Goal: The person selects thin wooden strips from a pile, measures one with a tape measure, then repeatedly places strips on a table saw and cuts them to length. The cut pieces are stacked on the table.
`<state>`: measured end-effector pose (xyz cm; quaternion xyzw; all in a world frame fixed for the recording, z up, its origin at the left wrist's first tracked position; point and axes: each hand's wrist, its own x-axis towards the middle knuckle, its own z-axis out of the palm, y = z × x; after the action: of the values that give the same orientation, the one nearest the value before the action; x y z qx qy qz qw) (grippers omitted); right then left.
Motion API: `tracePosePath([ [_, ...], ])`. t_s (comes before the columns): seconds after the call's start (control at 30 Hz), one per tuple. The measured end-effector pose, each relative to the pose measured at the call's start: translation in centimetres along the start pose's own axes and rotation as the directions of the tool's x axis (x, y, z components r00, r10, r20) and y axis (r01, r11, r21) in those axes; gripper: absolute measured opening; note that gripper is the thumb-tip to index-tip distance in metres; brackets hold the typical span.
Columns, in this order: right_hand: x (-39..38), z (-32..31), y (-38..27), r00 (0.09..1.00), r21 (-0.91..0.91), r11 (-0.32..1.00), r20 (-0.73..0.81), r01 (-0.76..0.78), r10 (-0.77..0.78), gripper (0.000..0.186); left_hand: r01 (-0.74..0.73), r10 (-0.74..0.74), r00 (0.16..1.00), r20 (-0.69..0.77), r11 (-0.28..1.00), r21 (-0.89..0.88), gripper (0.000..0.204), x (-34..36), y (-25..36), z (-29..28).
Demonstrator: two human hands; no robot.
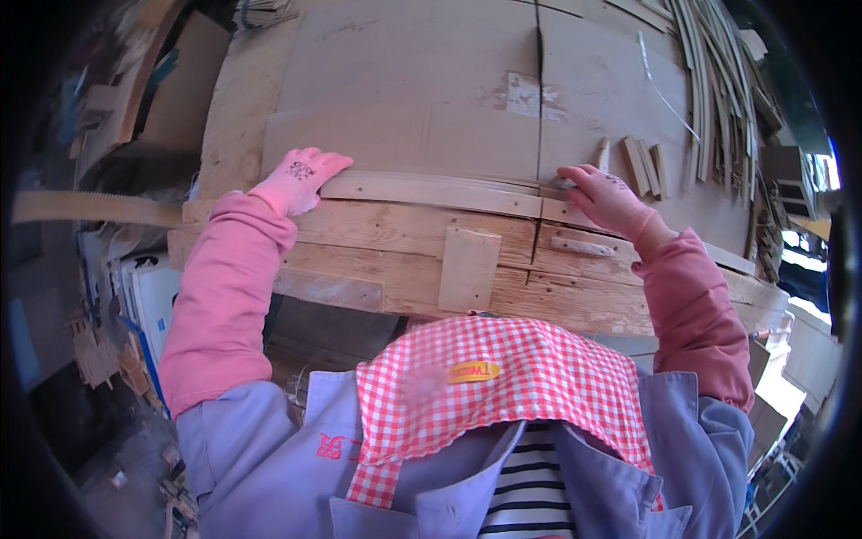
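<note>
In a pink glove, my left hand (303, 180) lies at the left end of a thin pale wooden strip (431, 191), its fingers stretched out to the right on the brown sheet surface (395, 135). The strip runs along the near edge of that surface. My right hand (611, 198), gloved in pink too, is at the strip's line farther right. Its fingers are bent, with a small greyish thing at the fingertips that I cannot make out. A short wooden block (469, 268) is fixed across the bench's near planks (395, 242), between my hands.
Several short wood pieces (642, 166) lie beyond my right hand. A stack of long thin strips (718, 90) is at the far right. A dark seam (540, 81) crosses the sheet surface. To the left, a band-like strip (99, 208) extends from the bench.
</note>
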<state>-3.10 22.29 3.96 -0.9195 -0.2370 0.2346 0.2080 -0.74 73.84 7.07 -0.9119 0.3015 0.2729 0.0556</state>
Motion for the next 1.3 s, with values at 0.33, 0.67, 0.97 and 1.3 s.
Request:
tracePosePath([
  [0.33,-0.1,0.1,0.7,1.0,0.004,1.0,-0.012,0.015,-0.015,0.038,0.154,-0.152,0.973,-0.176,0.988,-0.002,0.055,-1.0,-3.0,3.0],
  [0.67,1.4,0.5,-1.0,0.94,-0.016,0.945,-0.094,0.327,-0.327,0.027,0.329,-0.338,0.902,-0.267,0.941,-0.079,0.033,0.1,-3.2,5.1],
  [0.97,3.4,1.5,-0.5,0.935,-0.183,0.92,-0.008,0.346,-0.354,0.025,0.455,-0.471,0.853,-0.226,0.882,-0.12,0.034,0.3,-2.5,5.1],
  [1.3,3.9,2.2,0.5,0.962,-0.096,0.974,-0.162,0.206,-0.22,0.056,0.403,-0.418,0.856,-0.304,0.908,-0.115,0.036,0.4,-4.0,7.3],
])
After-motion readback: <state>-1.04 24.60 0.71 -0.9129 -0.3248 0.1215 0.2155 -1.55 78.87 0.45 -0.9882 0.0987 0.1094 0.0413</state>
